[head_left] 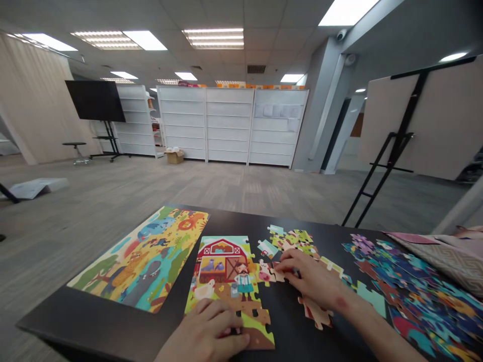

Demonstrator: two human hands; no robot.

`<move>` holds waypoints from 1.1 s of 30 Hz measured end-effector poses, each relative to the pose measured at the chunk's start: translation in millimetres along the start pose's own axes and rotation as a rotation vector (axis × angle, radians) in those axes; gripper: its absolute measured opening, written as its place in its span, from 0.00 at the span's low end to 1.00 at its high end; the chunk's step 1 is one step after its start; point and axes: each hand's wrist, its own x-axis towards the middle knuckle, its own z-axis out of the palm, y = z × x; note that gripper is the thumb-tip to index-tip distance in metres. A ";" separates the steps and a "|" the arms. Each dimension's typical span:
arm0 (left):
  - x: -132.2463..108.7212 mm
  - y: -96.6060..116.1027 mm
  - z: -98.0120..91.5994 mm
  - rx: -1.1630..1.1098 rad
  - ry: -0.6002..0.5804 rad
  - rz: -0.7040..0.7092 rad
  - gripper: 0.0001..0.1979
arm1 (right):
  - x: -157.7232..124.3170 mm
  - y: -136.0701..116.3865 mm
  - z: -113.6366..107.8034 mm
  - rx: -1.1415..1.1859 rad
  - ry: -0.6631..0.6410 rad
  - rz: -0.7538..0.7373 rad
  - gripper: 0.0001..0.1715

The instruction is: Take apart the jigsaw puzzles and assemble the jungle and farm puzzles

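On a black table lies a partly assembled farm puzzle (226, 266) with a red barn, a farmer and a hen. My left hand (207, 329) rests on its lower left part, fingers apart, holding nothing. At the puzzle's right edge is a cow piece (264, 272). My right hand (307, 274) reaches to a brown and cream piece (278, 272) beside the cow, its fingertips pressed together on it. Loose green and yellow pieces (300, 239) lie beyond my right hand, and a light blue piece (267, 249) sits nearer the puzzle. Another loose piece (316, 312) lies below my right wrist.
A finished animal puzzle (147, 259) lies at the left of the table (109, 322). Many dark blue pieces (426, 286) are heaped at the right, beside a patterned cloth (445, 256). An easel (392, 151) stands beyond the table at right.
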 end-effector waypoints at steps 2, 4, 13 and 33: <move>0.1 0.5 -0.3 -0.006 -0.025 -0.021 0.06 | -0.6 0.9 0.1 0.003 0.001 -0.035 0.18; 0.1 1.2 -0.5 -0.005 -0.049 -0.049 0.08 | -1.6 2.3 0.3 0.004 0.011 -0.070 0.16; -4.6 3.9 2.1 -0.055 -0.018 -0.125 0.19 | -7.6 -11.1 -1.9 0.034 0.069 -0.118 0.10; -0.7 8.7 -7.7 -0.234 -0.178 -0.433 0.24 | -21.1 -65.1 32.9 0.131 -0.226 -0.273 0.14</move>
